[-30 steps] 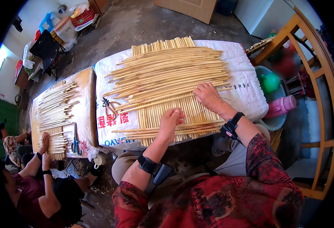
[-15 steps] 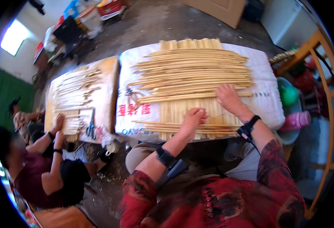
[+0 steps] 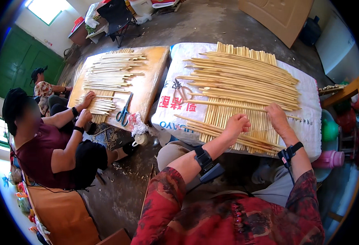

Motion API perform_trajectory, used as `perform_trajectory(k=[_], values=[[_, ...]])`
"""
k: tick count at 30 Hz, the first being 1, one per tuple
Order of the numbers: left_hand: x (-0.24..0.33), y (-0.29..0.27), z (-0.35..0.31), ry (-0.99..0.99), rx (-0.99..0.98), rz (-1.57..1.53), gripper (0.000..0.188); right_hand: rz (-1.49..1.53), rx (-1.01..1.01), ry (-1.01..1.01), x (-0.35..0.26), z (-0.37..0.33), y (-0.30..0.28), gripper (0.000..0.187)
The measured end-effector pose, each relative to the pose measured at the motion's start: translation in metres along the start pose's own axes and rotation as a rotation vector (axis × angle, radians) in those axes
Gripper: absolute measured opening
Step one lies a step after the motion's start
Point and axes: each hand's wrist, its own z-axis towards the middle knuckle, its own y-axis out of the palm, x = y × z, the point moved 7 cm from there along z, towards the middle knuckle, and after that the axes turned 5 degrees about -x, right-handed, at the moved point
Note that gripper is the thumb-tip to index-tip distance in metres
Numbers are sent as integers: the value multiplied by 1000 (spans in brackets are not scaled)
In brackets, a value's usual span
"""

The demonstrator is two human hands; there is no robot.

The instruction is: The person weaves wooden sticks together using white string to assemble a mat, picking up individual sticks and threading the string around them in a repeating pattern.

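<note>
My right hand (image 3: 278, 118) has its fingers closed on a pale, peeled stick (image 3: 224, 105), which lies slantwise across a mat of sticks laid side by side (image 3: 224, 113). Nearer to me, my left hand (image 3: 236, 125) hovers over the mat, thumb and fingers pinched together; what they hold, if anything, is too small to make out. Beyond my hands a loose row of long sticks (image 3: 245, 79) rests crosswise on the mat. Several more sticks (image 3: 212, 127) lie across its near edge. Scissors (image 3: 181, 90) sit at the left of the pile.
A white printed sheet (image 3: 175, 116) covers my table. On the left, a co-worker (image 3: 44, 143) handles sticks at a wooden table (image 3: 149, 81) with blue-handled scissors (image 3: 124, 112). Another person (image 3: 44, 87) sits farther back. A pink flask (image 3: 328, 159) and wooden chair frame (image 3: 347, 94) stand at right.
The view has swung left, so the tables appear farther right. The stick under my right hand now lies apart from the pile, nearer to me. My left hand remains pinched over the mat.
</note>
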Motion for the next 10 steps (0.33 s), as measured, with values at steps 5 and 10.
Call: perform_trajectory(k=[5,10], values=[[13,-6,1,77,77,-2,29,214,-119,58,2,3,-17,16],[48,-5,2,261,-26,-189,49,547,-417,342,1,-6,-31,23]])
